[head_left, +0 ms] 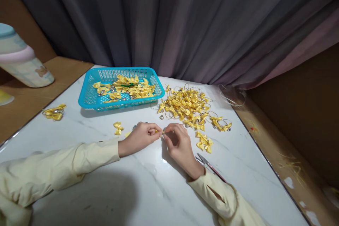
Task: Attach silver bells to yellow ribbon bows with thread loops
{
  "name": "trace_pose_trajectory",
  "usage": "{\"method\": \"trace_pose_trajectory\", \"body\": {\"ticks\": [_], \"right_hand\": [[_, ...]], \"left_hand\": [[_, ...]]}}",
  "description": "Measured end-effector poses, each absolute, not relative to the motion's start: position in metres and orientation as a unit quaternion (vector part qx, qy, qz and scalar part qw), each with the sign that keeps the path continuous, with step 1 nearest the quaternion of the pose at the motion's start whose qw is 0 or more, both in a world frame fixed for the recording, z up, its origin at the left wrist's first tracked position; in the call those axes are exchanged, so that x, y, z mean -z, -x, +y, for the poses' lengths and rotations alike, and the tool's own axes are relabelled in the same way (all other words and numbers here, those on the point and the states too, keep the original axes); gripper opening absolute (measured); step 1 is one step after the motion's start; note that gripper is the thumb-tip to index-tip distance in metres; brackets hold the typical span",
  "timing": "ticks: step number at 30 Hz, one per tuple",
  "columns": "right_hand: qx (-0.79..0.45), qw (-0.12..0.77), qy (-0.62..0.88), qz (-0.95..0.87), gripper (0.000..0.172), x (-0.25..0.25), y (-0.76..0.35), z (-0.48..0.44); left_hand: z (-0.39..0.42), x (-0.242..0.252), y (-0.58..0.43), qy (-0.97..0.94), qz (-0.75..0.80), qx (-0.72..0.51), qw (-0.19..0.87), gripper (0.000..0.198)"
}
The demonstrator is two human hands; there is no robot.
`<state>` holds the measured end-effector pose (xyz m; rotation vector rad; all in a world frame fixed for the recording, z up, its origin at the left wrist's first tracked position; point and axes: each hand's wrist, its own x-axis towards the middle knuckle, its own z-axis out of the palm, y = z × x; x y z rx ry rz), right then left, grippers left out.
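Bows (185,104): yellow. Basket (91,106): turquoise. Tabletop (164,197): white, grey-veined. Sleeves (95,155): pale cream. Curtain (159,17): dark grey, mauve at right.

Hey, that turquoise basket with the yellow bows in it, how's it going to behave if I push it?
The turquoise basket probably feels light, since its walls look like perforated plastic. It will likely slide rather than tip, being wide and low on a glossy tabletop. The yellow bows inside look loose, so some may shift with a sharp shove.
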<state>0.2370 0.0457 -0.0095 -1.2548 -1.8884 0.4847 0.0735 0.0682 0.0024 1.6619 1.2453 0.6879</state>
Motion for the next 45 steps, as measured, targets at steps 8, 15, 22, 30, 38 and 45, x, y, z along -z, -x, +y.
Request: {"method": "trace_pose_trajectory", "body": {"ticks": [8,15,22,30,38,45], "right_hand": [[-0.157,0.371,0.499,-0.767,0.006,0.009,-0.236,0.044],[-0.142,0.362,0.49,-0.78,0.006,0.009,-0.235,0.043],[-0.138,0.365,0.488,-0.781,0.008,0.008,-0.234,0.043],[-0.143,0.372,0.483,-0.78,0.009,0.009,-0.235,0.044],[-0.148,0.376,0.491,-0.772,0.009,0.01,-0.236,0.043],[-0.149,0.372,0.497,-0.77,0.008,0.01,-0.236,0.043]], "left_hand": [[0.068,-0.002,-0.073,-0.697,0.502,-0.274,0.432,0.028],[0.066,0.001,-0.073,-0.75,0.466,-0.298,0.362,0.024],[0.066,0.008,-0.072,-0.795,0.43,-0.318,0.286,0.021],[0.066,0.01,-0.071,-0.799,0.432,-0.315,0.275,0.02],[0.065,0.008,-0.072,-0.795,0.433,-0.308,0.293,0.02],[0.066,0.005,-0.072,-0.791,0.444,-0.299,0.298,0.021]]}}
